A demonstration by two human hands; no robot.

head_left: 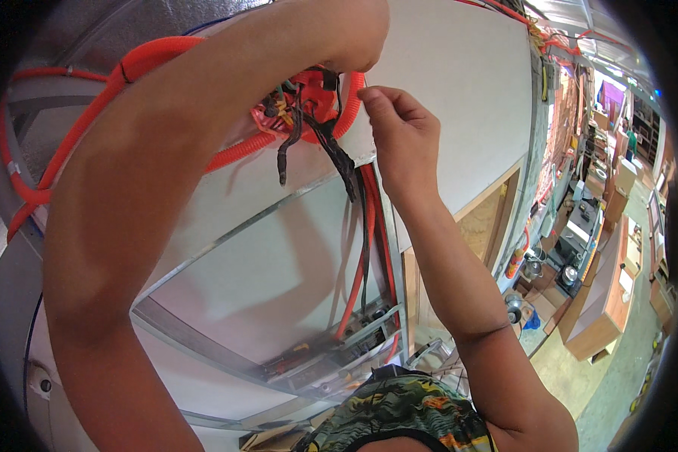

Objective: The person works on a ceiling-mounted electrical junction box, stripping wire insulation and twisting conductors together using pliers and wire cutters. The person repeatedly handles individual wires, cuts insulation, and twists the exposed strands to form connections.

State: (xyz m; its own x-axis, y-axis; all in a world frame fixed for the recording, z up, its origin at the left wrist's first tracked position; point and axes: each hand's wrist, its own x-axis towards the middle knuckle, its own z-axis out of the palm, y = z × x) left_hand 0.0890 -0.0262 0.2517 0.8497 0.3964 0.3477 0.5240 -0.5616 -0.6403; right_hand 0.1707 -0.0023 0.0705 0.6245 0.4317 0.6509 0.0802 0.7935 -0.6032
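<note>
My left forearm arches across the upper left to my left hand (354, 34) above a cluster of wires in a red box (316, 98); its fingers are hidden. Black taped cables (339, 162) dangle from the cluster. Just right of a red corrugated conduit (350, 113), my right hand (403, 132) is raised with thumb and forefinger pinched; whatever they hold is too small to make out. The box is set against a white panel (459, 90).
More red conduits (83, 135) run along the left. A metal-framed opening (226, 248) with hanging cables lies below. At right are a cluttered bench (580, 226) and a wooden cabinet (595, 301).
</note>
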